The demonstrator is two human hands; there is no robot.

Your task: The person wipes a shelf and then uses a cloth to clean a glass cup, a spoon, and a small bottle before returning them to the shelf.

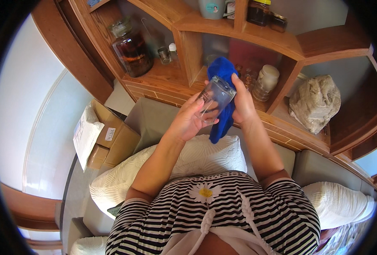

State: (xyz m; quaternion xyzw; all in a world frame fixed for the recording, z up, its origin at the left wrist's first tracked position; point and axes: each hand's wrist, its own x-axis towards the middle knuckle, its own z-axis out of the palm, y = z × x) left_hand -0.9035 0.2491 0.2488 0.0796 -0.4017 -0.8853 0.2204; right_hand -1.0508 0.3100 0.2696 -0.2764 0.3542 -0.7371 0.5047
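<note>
In front of the wooden shelf unit, my left hand [188, 119] is wrapped around a clear glass tumbler [215, 100]. The tumbler is tilted, with its thick base toward the upper right, and bears dark printing on its side. My right hand [243, 100] grips a blue cloth [222, 68], which hangs down behind the glass. The right thumb lies on the cloth's near side close to the tumbler's base; the other right fingers are mostly hidden.
Shelf compartments [188, 60] hold a large dark-filled glass jar [132, 52], a pale lidded jar [266, 83] and a rough stone [315, 102]. Below is a grey sofa [153, 118] with a white quilted cushion [204, 153]. Cardboard boxes [121, 140] and a white parcel [88, 134] sit left.
</note>
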